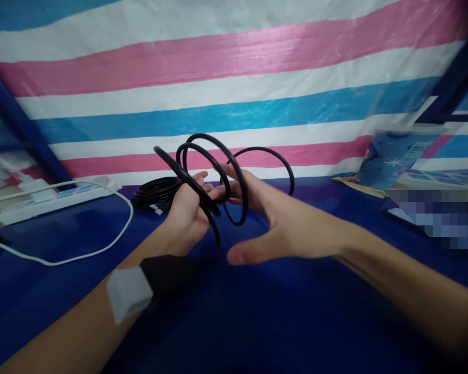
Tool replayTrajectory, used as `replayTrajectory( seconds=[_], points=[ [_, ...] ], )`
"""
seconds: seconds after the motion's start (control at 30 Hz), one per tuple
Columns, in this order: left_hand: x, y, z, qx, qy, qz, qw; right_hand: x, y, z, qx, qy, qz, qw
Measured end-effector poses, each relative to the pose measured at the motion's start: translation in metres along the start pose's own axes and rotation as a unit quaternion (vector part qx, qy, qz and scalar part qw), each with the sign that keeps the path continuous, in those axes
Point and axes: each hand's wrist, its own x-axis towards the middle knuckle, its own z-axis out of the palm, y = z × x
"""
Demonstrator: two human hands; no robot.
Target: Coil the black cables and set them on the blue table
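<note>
A thick black cable (239, 179) hangs in loose loops in front of me. My left hand (189, 210) is closed around the loops, its fingers curled beneath them. From the left hand, one end of the cable drops to a large black plug (167, 275) with a pale grey end cap (129, 293), which overlaps my left forearm. My right hand (267, 208) has its thumb spread wide, with its fingers stretched out at the loops; some fingertips are behind the cable. Another loop of cable arcs beyond the right hand.
On the blue table (257, 322), a second coil of thinner black cable (156, 192) lies behind my left hand. A white power strip (62, 200) and white cord (128, 223) are at left. A blue snowflake-printed package (390, 156) stands at right, before a striped sheet (218, 57).
</note>
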Motion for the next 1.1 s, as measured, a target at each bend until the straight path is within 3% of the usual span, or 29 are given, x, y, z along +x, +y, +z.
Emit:
replayTrajectory(
  seconds=[0.13,0.27,0.33,0.4,0.47,0.53,0.6,0.67,0.73,0.87,1.03,1.1],
  points=[
    [-0.004,-0.003,0.003,0.029,0.045,0.004,0.999,0.0,0.009,0.024,-0.235,0.045,-0.037,0.97],
    [-0.009,-0.017,0.003,0.033,0.004,0.028,0.999,0.001,0.014,0.038,-0.357,0.088,-0.06,0.928],
    [-0.007,-0.027,-0.001,0.05,-0.054,0.037,0.997,0.002,0.013,0.036,-0.313,0.119,-0.049,0.941],
    [-0.002,-0.034,-0.004,0.09,-0.116,0.034,0.989,0.004,0.008,0.025,-0.181,0.176,-0.011,0.967],
    [0.003,-0.034,-0.006,0.13,-0.161,0.028,0.978,0.005,0.003,0.008,-0.038,0.225,0.035,0.973],
    [0.005,-0.028,-0.005,0.147,-0.186,0.035,0.971,0.004,0.0,-0.013,0.03,0.232,0.085,0.969],
    [0.002,-0.018,-0.005,0.16,-0.236,0.045,0.957,0.002,-0.001,-0.033,-0.005,0.192,0.145,0.971],
    [-0.006,-0.008,-0.004,0.191,-0.336,0.01,0.922,-0.001,0.001,-0.045,-0.103,0.127,0.193,0.967],
    [-0.014,-0.004,-0.004,0.207,-0.456,-0.063,0.863,-0.003,0.004,-0.048,-0.203,0.096,0.191,0.955],
    [-0.018,-0.004,-0.006,0.202,-0.621,-0.139,0.744,-0.004,0.008,-0.041,-0.314,0.12,0.072,0.939],
    [-0.015,0.005,-0.002,0.323,-0.677,-0.161,0.641,-0.008,0.007,-0.036,-0.383,0.097,-0.054,0.917],
    [-0.018,0.006,0.0,0.345,-0.669,-0.168,0.636,-0.01,0.004,-0.033,-0.436,0.076,-0.072,0.894]
  ],
)
